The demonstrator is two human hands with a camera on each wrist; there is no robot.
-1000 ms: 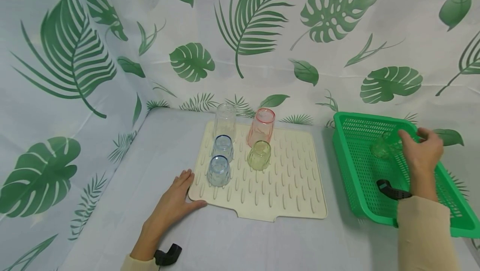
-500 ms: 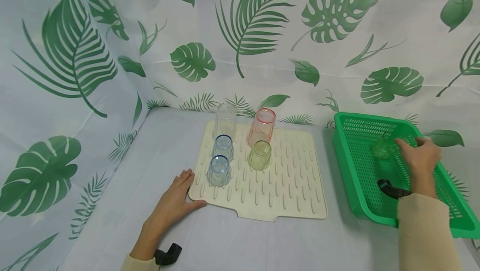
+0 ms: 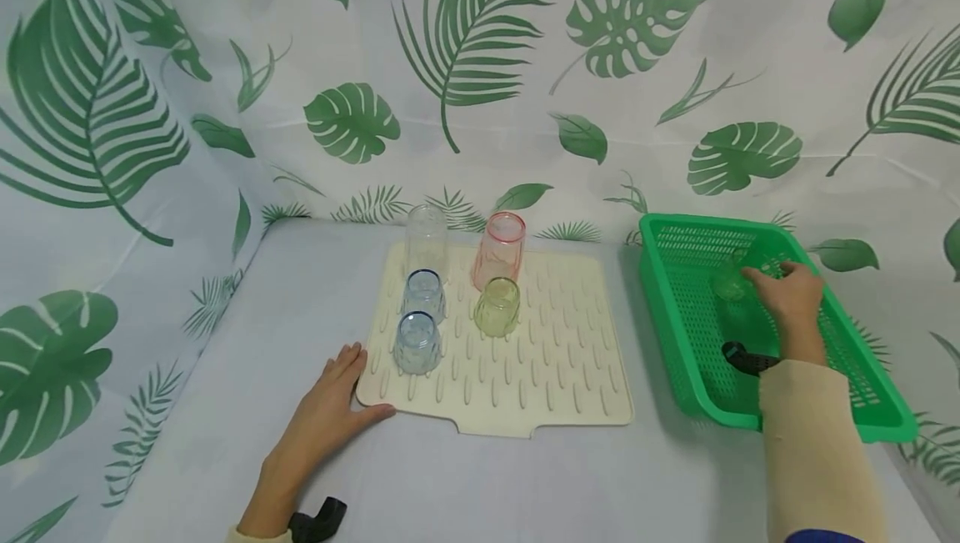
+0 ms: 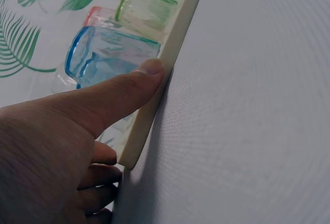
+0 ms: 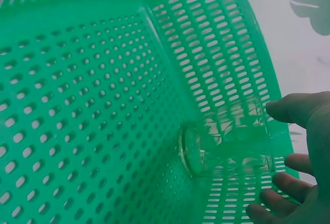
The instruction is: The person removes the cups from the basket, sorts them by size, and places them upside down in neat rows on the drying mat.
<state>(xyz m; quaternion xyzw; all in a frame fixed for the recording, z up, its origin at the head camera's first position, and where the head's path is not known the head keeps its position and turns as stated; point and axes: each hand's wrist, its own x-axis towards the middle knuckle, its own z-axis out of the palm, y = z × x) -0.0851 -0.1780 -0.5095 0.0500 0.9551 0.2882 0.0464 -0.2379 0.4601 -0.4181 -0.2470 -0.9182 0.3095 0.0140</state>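
My left hand (image 3: 321, 416) rests at the near left corner of a cream drying mat (image 3: 558, 368), thumb on its front edge and fingers along its left side. In the left wrist view the thumb (image 4: 118, 98) lies just below a blue-tinted glass (image 4: 111, 54). My right hand (image 3: 791, 301) reaches into a green plastic basket (image 3: 678, 343). There a clear glass (image 5: 232, 141) stands near the perforated wall. In the right wrist view the thumb is right at its upper end, with the other fingers spread on the opposite side.
On the mat's left half stand a tall clear glass (image 3: 426, 243), a pink-rimmed glass (image 3: 498, 251), a yellow-green glass (image 3: 497, 308) and two short blue-rimmed glasses (image 3: 417, 343). A leaf-patterned cloth (image 3: 480, 143) hangs behind the table.
My right hand has lowered toward the clear glass inside the basket. The head view has shifted, sliding the scene slightly left. The left hand stays at the mat's corner.
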